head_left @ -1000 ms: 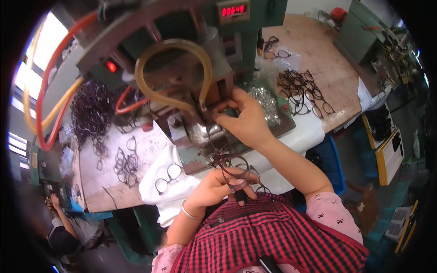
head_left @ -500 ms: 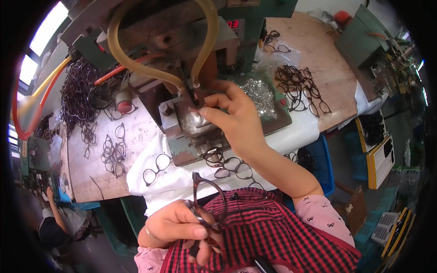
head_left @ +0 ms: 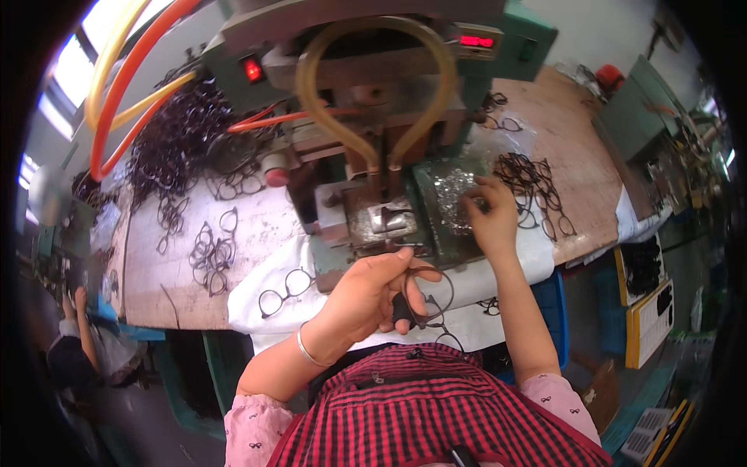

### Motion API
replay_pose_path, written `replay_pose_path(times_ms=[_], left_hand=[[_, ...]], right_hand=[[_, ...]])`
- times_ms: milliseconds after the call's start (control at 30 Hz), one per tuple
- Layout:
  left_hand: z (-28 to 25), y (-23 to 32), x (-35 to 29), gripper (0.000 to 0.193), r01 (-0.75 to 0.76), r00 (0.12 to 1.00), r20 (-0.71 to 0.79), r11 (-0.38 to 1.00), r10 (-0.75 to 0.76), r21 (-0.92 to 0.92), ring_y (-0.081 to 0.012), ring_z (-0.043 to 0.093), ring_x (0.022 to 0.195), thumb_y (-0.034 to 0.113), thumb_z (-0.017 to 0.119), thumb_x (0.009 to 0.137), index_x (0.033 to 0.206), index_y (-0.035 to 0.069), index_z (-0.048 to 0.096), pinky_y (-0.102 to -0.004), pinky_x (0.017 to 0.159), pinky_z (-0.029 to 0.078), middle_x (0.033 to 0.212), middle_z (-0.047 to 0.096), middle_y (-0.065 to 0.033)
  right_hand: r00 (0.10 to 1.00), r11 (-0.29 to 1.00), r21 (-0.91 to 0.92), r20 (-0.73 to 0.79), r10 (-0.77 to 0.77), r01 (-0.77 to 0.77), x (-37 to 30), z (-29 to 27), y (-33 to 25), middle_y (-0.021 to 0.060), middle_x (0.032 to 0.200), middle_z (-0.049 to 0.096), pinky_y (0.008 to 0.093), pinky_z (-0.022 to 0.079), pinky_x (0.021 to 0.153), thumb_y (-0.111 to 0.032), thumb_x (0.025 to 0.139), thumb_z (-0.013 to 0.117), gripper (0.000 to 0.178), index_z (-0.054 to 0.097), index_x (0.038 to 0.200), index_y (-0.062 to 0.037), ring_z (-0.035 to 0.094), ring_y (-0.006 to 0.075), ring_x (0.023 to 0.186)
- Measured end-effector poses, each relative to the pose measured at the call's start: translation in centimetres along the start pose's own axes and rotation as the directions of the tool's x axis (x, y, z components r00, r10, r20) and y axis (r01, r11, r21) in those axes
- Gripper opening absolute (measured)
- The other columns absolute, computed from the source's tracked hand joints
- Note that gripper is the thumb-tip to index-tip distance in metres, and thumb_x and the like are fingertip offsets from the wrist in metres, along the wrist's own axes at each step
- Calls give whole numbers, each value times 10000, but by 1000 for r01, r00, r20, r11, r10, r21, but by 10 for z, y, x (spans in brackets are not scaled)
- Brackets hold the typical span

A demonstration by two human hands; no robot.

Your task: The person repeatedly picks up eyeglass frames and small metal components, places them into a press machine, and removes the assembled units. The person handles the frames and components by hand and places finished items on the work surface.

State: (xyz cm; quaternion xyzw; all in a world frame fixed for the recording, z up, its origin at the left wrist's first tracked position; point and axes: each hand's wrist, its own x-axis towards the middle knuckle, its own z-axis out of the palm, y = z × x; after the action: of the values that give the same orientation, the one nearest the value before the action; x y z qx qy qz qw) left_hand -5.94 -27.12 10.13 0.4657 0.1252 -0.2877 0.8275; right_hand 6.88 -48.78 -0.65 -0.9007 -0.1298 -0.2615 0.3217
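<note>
Hands at a green press machine [head_left: 373, 101], one gripping an eyeglass frame, the other picking at small parts.

Left hand [head_left: 366, 300] is curled shut around a dark eyeglass frame [head_left: 428, 300], raised just below the machine's metal fixture [head_left: 385, 222]; half a second ago it held the frame lower, against the red checked apron [head_left: 436, 412]. Right hand [head_left: 486, 214] has left the fixture and now rests to its right, fingers bent down onto a tray of shiny small parts [head_left: 451, 194]. Loose frames [head_left: 537, 187] lie on the table [head_left: 560, 132] just beyond the right hand; another pile of frames [head_left: 210, 253] lies left of the left hand.
</note>
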Motion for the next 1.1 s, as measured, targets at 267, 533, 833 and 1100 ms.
replay_pose_path(times_ms=[267, 533, 833, 1100], left_hand=[[-7, -10, -2, 483, -41, 998, 39, 999, 42, -36, -144, 490, 371, 359, 399, 1024, 1055, -62, 634, -217, 336, 364, 607, 624, -75], [-121, -81, -51, 537, 483, 537, -273, -25, 798, 875, -374, 511, 1128, 344, 654, 883, 1278, 10, 512, -450, 896, 455, 1349, 486, -202], [-153, 23, -72, 98, 84, 343, -90, 65, 935, 994, -265, 625, 829, 106, 692, 816, 907, 75, 710, -366, 749, 489, 914, 662, -93], [-311, 2, 12, 82, 733, 240, -352, 69, 905, 676, -308, 625, 836, 138, 681, 736, 783, 72, 678, -423, 703, 507, 910, 613, -110]], right_hand=[[978, 933, 310, 152, 143, -185, -4, 4, 20, 77, 926, 687, 271, 476, 791, -88, 894, 621, 148, 672, 979, 23, 618, 136, 884], [945, 856, 402, 176, 277, -325, -16, -7, 13, 78, 943, 685, 264, 475, 813, -57, 889, 625, 148, 669, 1018, 2, 619, 146, 877], [921, 757, 527, 278, 274, -385, 6, 4, -17, 54, 961, 676, 241, 460, 814, -27, 887, 623, 162, 653, 1042, 7, 609, 130, 884], [993, 994, -63, -71, -98, 93, -25, -24, 9, 126, 881, 681, 364, 501, 729, -15, 788, 639, 155, 710, 923, -43, 641, 272, 819]])
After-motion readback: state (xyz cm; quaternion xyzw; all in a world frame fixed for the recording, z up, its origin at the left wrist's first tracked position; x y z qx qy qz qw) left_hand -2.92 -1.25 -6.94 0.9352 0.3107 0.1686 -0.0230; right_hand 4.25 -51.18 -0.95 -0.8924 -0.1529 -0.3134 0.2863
